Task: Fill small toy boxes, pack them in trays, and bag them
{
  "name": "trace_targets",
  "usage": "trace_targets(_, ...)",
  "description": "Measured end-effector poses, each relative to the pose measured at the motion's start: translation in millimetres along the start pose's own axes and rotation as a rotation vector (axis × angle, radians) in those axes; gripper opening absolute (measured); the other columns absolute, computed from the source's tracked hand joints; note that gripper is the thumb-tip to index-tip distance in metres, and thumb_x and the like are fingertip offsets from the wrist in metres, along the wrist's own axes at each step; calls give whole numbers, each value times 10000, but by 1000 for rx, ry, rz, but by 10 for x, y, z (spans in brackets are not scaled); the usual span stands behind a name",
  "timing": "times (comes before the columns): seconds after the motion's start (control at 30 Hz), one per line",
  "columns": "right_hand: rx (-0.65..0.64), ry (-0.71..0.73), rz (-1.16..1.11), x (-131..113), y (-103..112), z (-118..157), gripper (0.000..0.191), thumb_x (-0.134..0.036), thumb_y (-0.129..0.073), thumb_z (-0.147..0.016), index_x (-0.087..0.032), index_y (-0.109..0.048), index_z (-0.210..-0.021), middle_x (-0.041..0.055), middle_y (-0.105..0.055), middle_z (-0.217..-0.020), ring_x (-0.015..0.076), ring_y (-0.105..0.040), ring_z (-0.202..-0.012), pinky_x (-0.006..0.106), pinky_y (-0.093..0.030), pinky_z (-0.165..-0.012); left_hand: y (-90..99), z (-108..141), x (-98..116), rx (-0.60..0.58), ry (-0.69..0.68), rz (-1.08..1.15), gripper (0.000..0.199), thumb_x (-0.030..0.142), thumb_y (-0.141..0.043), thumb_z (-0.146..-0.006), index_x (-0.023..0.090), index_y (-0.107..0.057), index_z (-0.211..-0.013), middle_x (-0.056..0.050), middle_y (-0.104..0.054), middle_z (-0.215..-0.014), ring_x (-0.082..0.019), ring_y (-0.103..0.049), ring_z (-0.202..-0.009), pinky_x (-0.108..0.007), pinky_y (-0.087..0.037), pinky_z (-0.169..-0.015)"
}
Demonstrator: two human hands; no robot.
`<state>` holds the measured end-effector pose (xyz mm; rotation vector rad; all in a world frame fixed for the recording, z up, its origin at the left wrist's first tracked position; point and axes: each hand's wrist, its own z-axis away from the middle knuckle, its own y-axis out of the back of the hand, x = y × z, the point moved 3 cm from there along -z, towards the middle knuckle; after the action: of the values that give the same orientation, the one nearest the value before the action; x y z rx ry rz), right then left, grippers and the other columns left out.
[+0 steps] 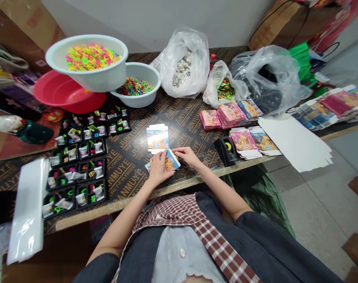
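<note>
Near the table's front edge, my left hand [159, 169] is closed around a small blue printed cardboard box [171, 161], pressing it to the tabletop. My right hand [188, 156] reaches in from the right, thumb and fingers pinched at the box's right end. A bit of green shows at those fingertips, too small to make out. Just beyond my hands lies another blue-and-white printed carton [157, 138], its flaps spread. Left of my hands are several black trays [92, 173] holding small bright pieces and white wrapped packets.
Back left stand a pale basin [87, 76] of colourful pieces, a red basin [67, 92] and a smaller basin [137, 101]. Plastic bags [186, 63] line the back. Pink boxes [230, 114], flat cartons [245, 142], a tape dispenser [226, 151] and white sheets [297, 143] lie right.
</note>
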<state>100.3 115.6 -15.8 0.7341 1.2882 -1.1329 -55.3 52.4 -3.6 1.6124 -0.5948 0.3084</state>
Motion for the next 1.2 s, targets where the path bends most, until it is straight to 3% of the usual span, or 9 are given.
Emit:
trace_targets(0.17,153,-62,-124,182,-41,17,438,-299,-859,-579,-242,-757,-1001,-23,-702,-774,150,-633,-718,282,-538,-729,-39,2,40,5,-25,86,972,342,-791,-571,176,-416,-1452,-156,-551,-1280,-353,-522,-1183,-484,-425,-988)
trace_targets(0.3,170,-171,-351,284,-229,77,493,-574,-763,-716,-292,-691,-1114,14,-737,-945,208,-691,-865,337,-577,-774,-49,-41,48,-20,-15,270,1026,366,-814,-564,205,-397,-1487,-147,-535,-1320,-351,-502,-1245,-501,-402,-1048)
trace_targets(0.43,132,-135,-382,105,-220,174,620,-801,-578,-750,-266,-714,-1031,37,-754,-989,245,-697,-975,397,-561,-893,-54,-83,65,-161,-12,875,889,476,-810,-590,232,-536,-1400,-109,-573,-1369,-328,-493,-1316,-461,-364,-1127)
trace_targets(0.53,203,-80,-331,-64,-81,250,543,-758,-642,-718,-237,-729,-842,43,-758,-888,264,-686,-998,404,-534,-924,-94,-72,73,-245,167,1354,630,604,-768,-635,186,-725,-1104,-96,-716,-1149,-331,-592,-1215,-444,-452,-1050)
trace_targets(0.6,292,-49,-279,-132,-4,294,443,-669,-712,-690,-229,-709,-747,35,-746,-803,269,-680,-965,399,-527,-892,-135,-42,79,-237,332,1501,544,616,-795,-615,173,-754,-930,-79,-757,-965,-317,-660,-1090,-426,-516,-946)
trace_targets(0.8,397,-35,-143,-139,-84,373,318,-279,-791,-536,-225,-659,-820,-22,-720,-767,197,-649,-767,322,-507,-765,-210,74,122,-52,669,1629,431,484,-884,-524,167,-746,-782,-44,-745,-732,-213,-704,-764,-305,-542,-712)
trace_targets(0.93,374,-45,-276,-142,-149,435,392,-274,-734,-577,-253,-585,-939,-20,-745,-858,213,-682,-853,334,-515,-815,-201,94,89,46,800,1635,309,312,-851,-501,159,-725,-738,-35,-750,-745,-170,-680,-675,-283,-523,-695)
trace_targets(1.1,332,-164,-360,-76,-95,516,417,-255,-654,-590,-257,-633,-1006,-19,-752,-848,242,-687,-882,345,-516,-805,-174,40,48,6,737,1549,322,233,-767,-491,182,-691,-800,-3,-734,-752,-166,-662,-680,-282,-498,-672)
trace_targets(1.2,336,-115,-305,-25,-87,509,253,-203,-590,-557,-239,-682,-790,-1,-756,-812,258,-678,-905,381,-510,-881,-77,20,44,99,548,1364,240,253,-767,-515,201,-658,-723,17,-702,-716,-160,-643,-693,-290,-500,-694)
